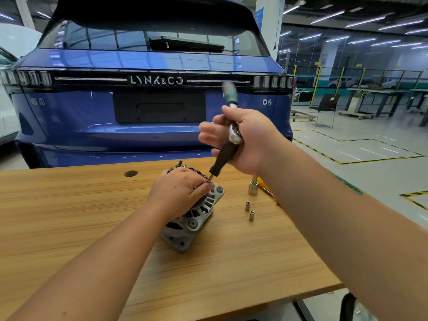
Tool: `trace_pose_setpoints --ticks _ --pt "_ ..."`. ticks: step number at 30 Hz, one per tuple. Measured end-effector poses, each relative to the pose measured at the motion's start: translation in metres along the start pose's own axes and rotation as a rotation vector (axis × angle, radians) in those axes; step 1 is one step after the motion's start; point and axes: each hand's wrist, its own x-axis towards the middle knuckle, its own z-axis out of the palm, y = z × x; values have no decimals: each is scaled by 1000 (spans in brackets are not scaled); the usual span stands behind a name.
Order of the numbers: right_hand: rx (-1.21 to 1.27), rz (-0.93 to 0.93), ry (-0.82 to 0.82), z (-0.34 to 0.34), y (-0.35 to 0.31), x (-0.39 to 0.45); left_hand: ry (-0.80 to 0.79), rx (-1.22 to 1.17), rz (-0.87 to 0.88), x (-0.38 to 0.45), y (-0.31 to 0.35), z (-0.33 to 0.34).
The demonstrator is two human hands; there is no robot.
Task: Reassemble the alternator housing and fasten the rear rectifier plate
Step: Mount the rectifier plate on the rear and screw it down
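A workshop bay with a blue car (148, 93) filling the upper left of the frame; in front of it, across the lower half, runs a wooden desk (69, 216).

At centre, the right hand (250, 140) is clenched round a ratchet driver (228, 144), its black shaft slanting down to the left so that the tip meets the top of the alternator (196, 218). The green-tipped handle end, above the hand, is blurred. The left hand (178, 191) lies on the alternator's upper end, fingers curled over it and pinching near the driver tip; whatever fastener sits there is hidden under the fingers.

The alternator stands tilted on the desk, propped mainly by that left hand. To the right of it stand two small sockets (249, 210), and further up a larger socket on an extension (253, 187).

The likely troubles: the slanted shaft could cam out of the fastener and jab the left fingertips, which sit just beside the tip. Torque on a tilted, unclamped housing could roll it, cross-threading the screw. A sweeping forearm may knock the loose sockets off the desk.
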Motion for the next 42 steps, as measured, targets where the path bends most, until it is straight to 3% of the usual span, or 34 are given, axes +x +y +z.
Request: trace_pose_setpoints --ticks 3,6,10,15,18,20,23,26,28,30,32,36,40,42 --pt "485 -114 72 0 22 3 -8 9 -6 2 0 0" --pt "529 -252 -48 -11 44 -2 -2 10 11 2 -2 2" --pt "313 -452 -129 -25 64 -10 -6 -14 20 2 -3 2" --pt "-102 -826 195 -23 73 -7 -17 4 0 3 -1 1" --pt "-575 -1247 352 -23 75 -2 -1 5 -11 3 1 -1" --pt "-881 -1406 370 -27 70 -2 -3 -3 -5 1 2 -1" --pt "-1259 -1330 397 -27 54 -6 30 -57 -33 0 0 0" --pt "-1626 -976 389 -15 27 -9 8 19 -22 2 1 1" --pt "-1744 -778 332 -9 7 -9 1 17 -12 3 1 1" --pt "-1627 -574 203 -4 -9 -7 9 0 -3 2 0 1" --pt "-1340 -390 114 -2 -17 -4 9 -5 2 1 0 2" --pt "-262 -50 68 -9 -11 1 15 12 14 0 0 1" --pt "554 -104 108 -10 15 1 30 -1 13 0 0 1" --pt "622 -209 40 -9 33 -2 25 3 9 1 0 1"
